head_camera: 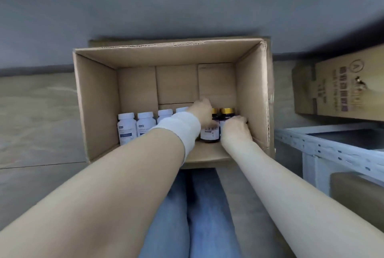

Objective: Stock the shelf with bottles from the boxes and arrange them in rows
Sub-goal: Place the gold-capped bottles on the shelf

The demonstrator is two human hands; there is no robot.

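**While the shelf (332,150) waits, both hands reach into the box (93,101)**

Because the end bottle (227,111) stands tight in the corner beside its dark neighbour (209,133), the right hand (234,129) curls round it, probably to lift it free. The left hand (202,111) lies over that neighbour, fingers hidden, grip uncertain. White bottles (127,127) line the near wall.

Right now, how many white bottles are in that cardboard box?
4, in a row inside the box: the leftmost white bottle, a second, a third, and a fourth half covered by the wrist of the left hand. The arm may hide more.
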